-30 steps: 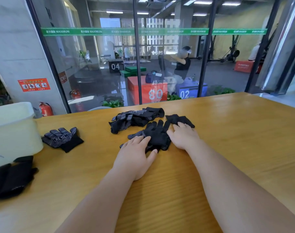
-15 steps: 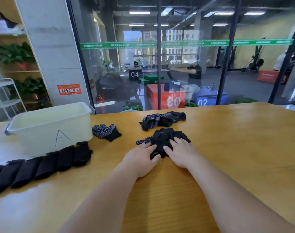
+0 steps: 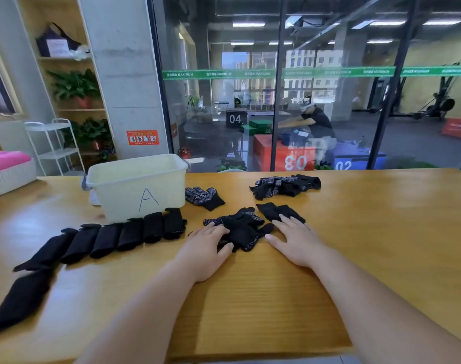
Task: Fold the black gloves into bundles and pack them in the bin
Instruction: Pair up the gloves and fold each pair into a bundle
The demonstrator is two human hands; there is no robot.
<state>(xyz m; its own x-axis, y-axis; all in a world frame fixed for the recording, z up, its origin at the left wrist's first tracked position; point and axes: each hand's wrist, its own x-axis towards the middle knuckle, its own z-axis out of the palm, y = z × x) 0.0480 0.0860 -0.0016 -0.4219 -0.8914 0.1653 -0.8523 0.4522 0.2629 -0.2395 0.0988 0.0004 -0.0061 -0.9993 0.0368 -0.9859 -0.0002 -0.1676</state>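
A heap of black dotted gloves (image 3: 243, 229) lies in the middle of the wooden table (image 3: 381, 232). My left hand (image 3: 205, 248) rests flat on the heap's left side. My right hand (image 3: 296, 241) lies flat beside the heap, its fingertips on a separate black glove (image 3: 272, 210). The cream bin (image 3: 137, 185) marked "A" stands to the left at the back. A row of several folded black bundles (image 3: 113, 239) runs along the table in front of the bin. One dotted glove (image 3: 204, 198) lies by the bin, and another glove pile (image 3: 284, 185) lies farther back.
A white basket with a pink cushion (image 3: 9, 172) sits at the table's far left. A glass wall (image 3: 276, 101) stands behind the table, with a white rack (image 3: 53, 145) and plant shelves to its left. Bare tabletop stretches to the right.
The view has swung left, bringing the bin and the bundle row fully into sight. My right hand has slid off the heap to its right side. My left hand stays on the heap.
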